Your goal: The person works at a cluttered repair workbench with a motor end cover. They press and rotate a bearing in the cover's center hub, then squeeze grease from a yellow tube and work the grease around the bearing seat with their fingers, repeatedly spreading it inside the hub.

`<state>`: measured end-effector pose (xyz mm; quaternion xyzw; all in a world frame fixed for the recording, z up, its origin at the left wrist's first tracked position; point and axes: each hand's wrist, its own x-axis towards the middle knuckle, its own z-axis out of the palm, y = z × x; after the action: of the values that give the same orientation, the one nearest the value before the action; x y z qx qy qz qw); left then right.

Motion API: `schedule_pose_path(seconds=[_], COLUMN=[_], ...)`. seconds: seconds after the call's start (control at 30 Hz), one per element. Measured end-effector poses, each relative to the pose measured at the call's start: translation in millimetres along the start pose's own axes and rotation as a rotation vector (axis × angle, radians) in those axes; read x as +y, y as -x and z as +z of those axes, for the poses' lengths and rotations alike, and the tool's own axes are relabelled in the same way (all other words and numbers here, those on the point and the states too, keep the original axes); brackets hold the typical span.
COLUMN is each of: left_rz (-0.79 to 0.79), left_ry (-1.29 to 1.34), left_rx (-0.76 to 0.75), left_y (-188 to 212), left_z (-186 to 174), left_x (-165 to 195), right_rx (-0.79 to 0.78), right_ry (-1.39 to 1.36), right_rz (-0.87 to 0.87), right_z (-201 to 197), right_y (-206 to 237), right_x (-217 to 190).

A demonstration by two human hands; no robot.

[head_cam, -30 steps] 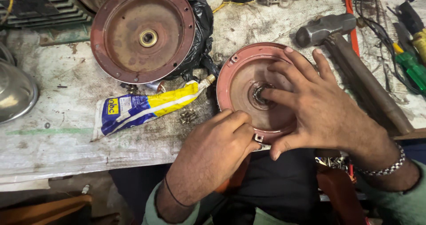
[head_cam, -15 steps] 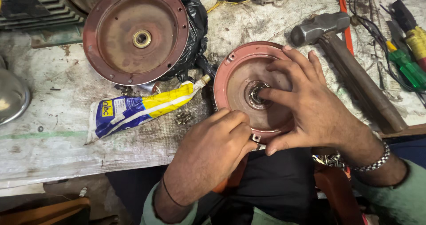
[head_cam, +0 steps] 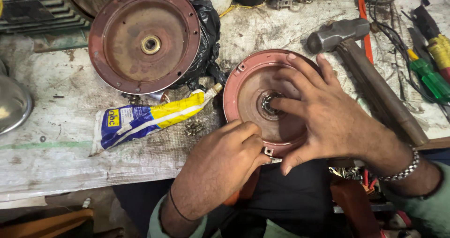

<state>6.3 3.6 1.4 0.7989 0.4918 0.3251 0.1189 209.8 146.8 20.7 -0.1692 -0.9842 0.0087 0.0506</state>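
little has changed since a moment ago: the right hand (head_cam: 328, 120) stays spread, fingertips on the bearing (head_cam: 271, 103) of the red end cover (head_cam: 241, 95), while the left hand (head_cam: 225, 165) keeps pinching its near rim.

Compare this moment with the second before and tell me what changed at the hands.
Almost nothing. The right hand keeps its fingers at the centre hub of the red round cover; the left hand stays at its near rim. Only the view shifted slightly. The glue tube, hammer and second cover lie unmoved.
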Motion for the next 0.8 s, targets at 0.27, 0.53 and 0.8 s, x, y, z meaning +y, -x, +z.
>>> schedule_pose_path(seconds=[0.27,0.53,0.8], left_rz=[-0.003,-0.018,0.009], left_ry=[-0.014,-0.005,0.002], left_rx=[0.003,0.018,0.024], left_y=[2.8,2.7,2.7], left_z=[0.1,-0.4,0.5], left_x=[2.1,1.4,0.0], right_rx=[0.209,0.195,0.035], right_ry=[-0.184,0.012,0.150], right_rz=[-0.042,0.079,0.127], right_z=[13.0,18.7,14.9], right_y=[19.0,28.6,37.1], right_x=[10.6,2.2,-12.2])
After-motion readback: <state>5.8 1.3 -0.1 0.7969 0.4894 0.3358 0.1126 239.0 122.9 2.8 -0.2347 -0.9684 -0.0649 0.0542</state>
